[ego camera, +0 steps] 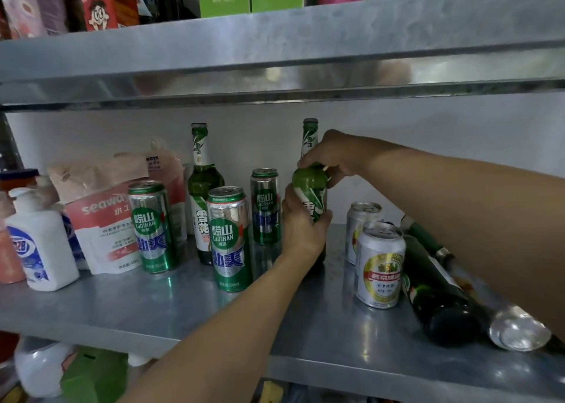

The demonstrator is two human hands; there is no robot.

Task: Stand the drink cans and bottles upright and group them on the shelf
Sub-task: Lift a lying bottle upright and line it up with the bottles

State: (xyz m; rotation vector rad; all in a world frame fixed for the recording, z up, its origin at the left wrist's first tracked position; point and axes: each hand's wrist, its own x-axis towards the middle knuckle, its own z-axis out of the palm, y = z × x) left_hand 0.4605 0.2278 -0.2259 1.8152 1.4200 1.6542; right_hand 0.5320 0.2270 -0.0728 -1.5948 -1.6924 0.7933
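In the middle of the frame a green glass bottle (309, 188) stood close to upright, held by both hands. The left hand (301, 228) was wrapped round its lower body over the label, and the right hand (333, 158) grasped it at the shoulder just below the neck. Its base was hidden behind the left wrist, so whether it rested on the metal shelf (153, 308) could not be told.

Left of it stood three tall green cans: one just beside the left hand (265, 205), one nearer the front (229, 237), and one further left (151, 225). A second green bottle (203, 188) stood upright behind them.

To the right of the held bottle two white cans stood upright, one in front (380, 265) and one behind (362, 219). Beside them, at the right of the frame, a dark green bottle (440, 295) lay on its side under the right forearm, with a silver can (516, 329) lying at the lower right.

At the left edge stood a white pump bottle (39, 243) and a red-and-white pouch (104, 219).
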